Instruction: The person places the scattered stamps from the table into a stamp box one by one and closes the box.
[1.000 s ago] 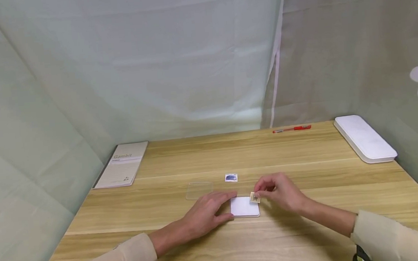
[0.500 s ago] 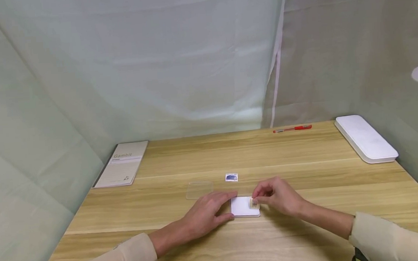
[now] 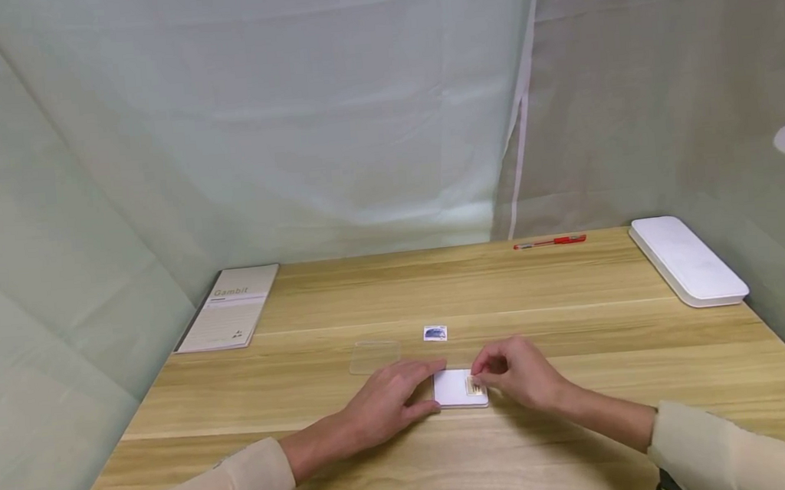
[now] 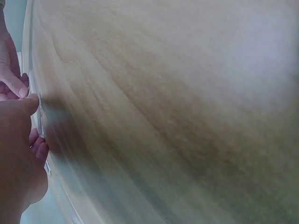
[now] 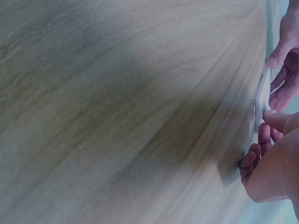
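My left hand [image 3: 384, 403] holds the left end of a small, flat white rectangular pad [image 3: 450, 391], thumb at its near corner and fingers at its far corner. Between the thumb and index finger of my right hand [image 3: 522, 375] is a cream postage stamp [image 3: 474, 386] with a dark print. It overlaps the pad's right end, and the fingertips cover part of it. Beyond the pad lies a second stamp [image 3: 435, 333], white with a blue picture. The right wrist view shows the pad's thin edge [image 5: 258, 105] low on the table, with both hands at it.
A clear plastic rectangle [image 3: 374, 356] lies behind my left hand. At the back are a Gambit notepad [image 3: 231, 308] on the left, a red pen [image 3: 550, 242] and a long white case [image 3: 687, 260] on the right. Curtains hang behind the wooden table [image 3: 341, 295].
My right hand has brought the cream stamp a little nearer and leftward, from over the pad's far right corner onto its right end. My left hand stays in place.
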Motion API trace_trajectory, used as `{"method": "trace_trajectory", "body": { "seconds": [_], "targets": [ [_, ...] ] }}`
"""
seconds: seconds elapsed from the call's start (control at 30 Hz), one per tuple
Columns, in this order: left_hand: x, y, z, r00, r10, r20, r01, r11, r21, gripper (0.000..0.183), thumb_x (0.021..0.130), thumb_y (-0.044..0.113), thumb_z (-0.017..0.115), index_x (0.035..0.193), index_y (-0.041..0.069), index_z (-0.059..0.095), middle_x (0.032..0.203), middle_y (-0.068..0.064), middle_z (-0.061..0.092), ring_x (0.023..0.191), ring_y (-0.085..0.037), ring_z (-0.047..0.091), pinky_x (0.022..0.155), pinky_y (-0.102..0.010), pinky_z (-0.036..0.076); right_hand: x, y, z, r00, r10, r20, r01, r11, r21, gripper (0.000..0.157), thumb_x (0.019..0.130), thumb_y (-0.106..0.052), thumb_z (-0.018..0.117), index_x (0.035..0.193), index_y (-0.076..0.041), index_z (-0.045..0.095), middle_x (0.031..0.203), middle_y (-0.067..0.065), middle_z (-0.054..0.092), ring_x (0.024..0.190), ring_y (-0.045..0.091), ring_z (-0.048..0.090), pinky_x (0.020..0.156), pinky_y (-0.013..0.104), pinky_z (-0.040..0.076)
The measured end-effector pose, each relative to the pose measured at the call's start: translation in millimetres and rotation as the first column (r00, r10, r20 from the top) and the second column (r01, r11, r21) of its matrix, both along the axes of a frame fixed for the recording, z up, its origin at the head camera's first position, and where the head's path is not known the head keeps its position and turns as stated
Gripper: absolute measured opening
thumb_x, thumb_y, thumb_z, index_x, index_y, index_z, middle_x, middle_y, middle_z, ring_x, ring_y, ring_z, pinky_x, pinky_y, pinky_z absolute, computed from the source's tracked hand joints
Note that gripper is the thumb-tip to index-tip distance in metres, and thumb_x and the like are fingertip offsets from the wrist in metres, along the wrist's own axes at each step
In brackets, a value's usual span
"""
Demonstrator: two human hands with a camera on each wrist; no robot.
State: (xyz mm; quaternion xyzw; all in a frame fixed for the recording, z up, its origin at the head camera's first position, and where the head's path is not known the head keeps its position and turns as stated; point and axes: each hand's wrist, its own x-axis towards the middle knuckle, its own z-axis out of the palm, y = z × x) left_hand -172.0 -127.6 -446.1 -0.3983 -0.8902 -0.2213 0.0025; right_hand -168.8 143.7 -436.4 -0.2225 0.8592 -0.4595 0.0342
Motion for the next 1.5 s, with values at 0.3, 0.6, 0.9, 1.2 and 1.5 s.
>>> {"method": "trace_trajectory", "body": {
  "seconds": [0.3,0.6,0.9,1.2,1.5],
  "targets": [
    [-0.4,-0.3,-0.7,1.000,-0.010,-0.008,0.010,1.000,0.007,0.061,0.099,0.029,0.079,0.151,0.006,0.057,0.147,-0.008,0.064,0.134,-0.023,0.061,0.114,-0.042,0.050,0.3,-1.6,-2.4,0.999,-0.027,-0.046,0.029,0.999,0.037,0.007,0.090,-0.003,0.084,0.088,-0.008,0.079,0.076,-0.006,0.068,0.067,0.007,0.054,0.057,0.020,0.045],
    [-0.1,-0.5,-0.4,1.000,-0.008,-0.009,0.008,1.000,0.005,0.061,0.098,0.030,0.079,0.151,0.006,0.057,0.147,-0.008,0.064,0.134,-0.023,0.061,0.115,-0.042,0.049,0.7,-3.0,-4.8,0.997,-0.048,-0.063,0.051,0.998,0.046,0.011,0.087,-0.002,0.086,0.086,-0.010,0.078,0.074,-0.008,0.064,0.067,0.007,0.052,0.056,0.021,0.043],
    [-0.2,-0.8,-0.9,1.000,-0.007,-0.011,0.007,1.000,0.005,0.062,0.098,0.030,0.079,0.151,0.007,0.057,0.147,-0.008,0.064,0.134,-0.023,0.061,0.115,-0.042,0.049,0.8,-3.1,-5.2,0.996,-0.043,-0.080,0.047,0.998,0.046,0.013,0.087,-0.002,0.087,0.085,-0.011,0.077,0.075,-0.009,0.063,0.067,0.006,0.051,0.057,0.021,0.043],
    [0.5,-0.1,0.2,1.000,0.000,-0.001,0.000,1.000,0.002,0.063,0.098,0.031,0.078,0.152,0.007,0.057,0.149,-0.008,0.063,0.136,-0.023,0.060,0.116,-0.041,0.048,0.6,-1.2,-2.1,0.999,-0.032,-0.032,0.033,0.999,0.037,0.010,0.088,-0.002,0.085,0.087,-0.009,0.077,0.075,-0.006,0.062,0.068,0.008,0.051,0.057,0.020,0.042],
    [0.1,-0.4,-1.0,1.000,-0.010,-0.013,0.010,1.000,0.007,0.062,0.098,0.030,0.079,0.151,0.007,0.057,0.148,-0.007,0.063,0.136,-0.023,0.060,0.116,-0.042,0.048,1.1,-1.3,-2.5,0.999,-0.037,-0.033,0.038,0.999,0.037,0.010,0.089,-0.003,0.085,0.087,-0.009,0.077,0.075,-0.006,0.062,0.068,0.008,0.051,0.056,0.021,0.041]
  ]
}}
